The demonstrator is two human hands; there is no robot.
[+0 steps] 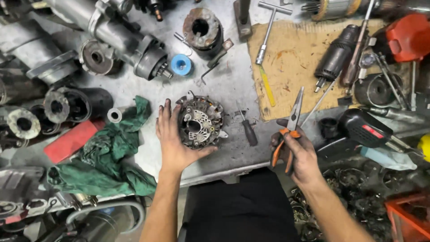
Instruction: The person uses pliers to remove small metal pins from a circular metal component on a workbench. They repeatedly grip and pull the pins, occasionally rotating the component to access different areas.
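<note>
2 hands: both are working over a messy grey metal bench (233,85) (seen from above).
Left hand (172,139): it is lying open and flat, with fingers spread wide, cupping the left side of the round metal part.
Round metal part (200,122): it is sitting flat on the bench, near the front edge, touching the left hand's fingers and thumb. It is showing a hole in the middle and small bits around the rim.
Right hand (299,154): it is wrapping tight around the orange handles of the pliers, down at the front edge of the bench.
Pliers (291,127): the long thin nose is pointing up and away from the person, well apart from the round part.
Small screwdriver (247,130): it is lying on the bench between the round part and the pliers, with its dark handle toward the person.
Green rag (112,157): it is lying crumpled just left of the left hand.
Red block (74,141): it is resting left of the rag.
Blue tape roll (181,65): it is sitting farther back, above the round part.
Brown cardboard (304,58): it is lying at the back right, with a T-shaped wrench (268,31) and a black motor part (336,56) on it.
</note>
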